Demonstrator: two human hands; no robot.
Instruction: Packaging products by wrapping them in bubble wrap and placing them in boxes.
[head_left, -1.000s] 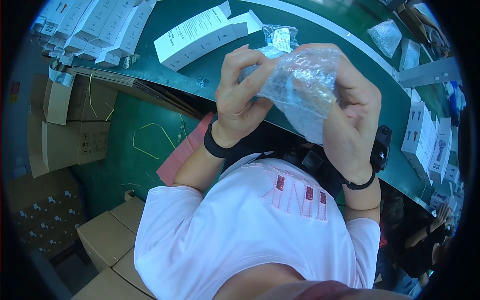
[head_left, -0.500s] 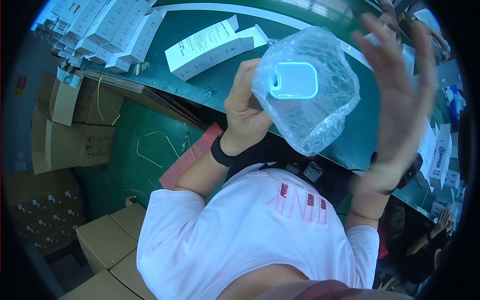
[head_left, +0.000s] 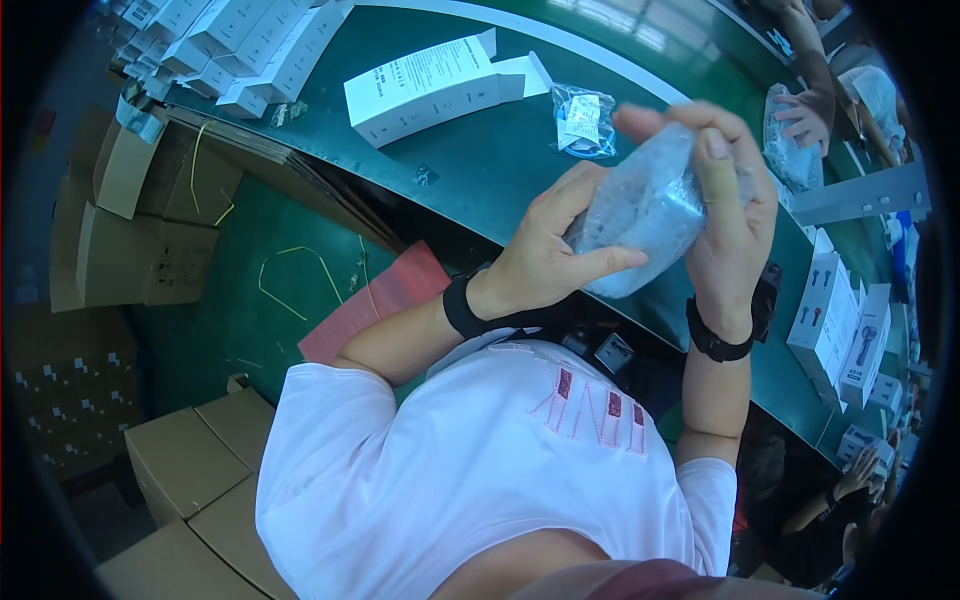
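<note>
Between my two hands, above the table's near edge, is a bubble wrap bag (head_left: 645,215), bunched up around its contents. My left hand (head_left: 550,240) grips its near left side, thumb across the front. My right hand (head_left: 728,200) wraps over its right side and far end, fingers curled. What lies inside the bag is hidden by the wrap now. Beyond the hands a small clear packet (head_left: 583,122) with a white paper and something blue lies on the table. To its left rests a white carton (head_left: 425,92) on its side, end flaps open toward the packet.
Stacked white cartons (head_left: 270,50) fill the table's far left. More white cartons (head_left: 825,320) stand at the right. Another person's hand (head_left: 800,125) touches a bubble wrap bag (head_left: 785,150) at the far right. Brown boxes (head_left: 190,470) sit on the floor at the lower left.
My right hand has come down from the right onto the bag and closed round it. The bag has been turned and squeezed, covering the pale rounded item seen before. The clear packet now shows fully.
</note>
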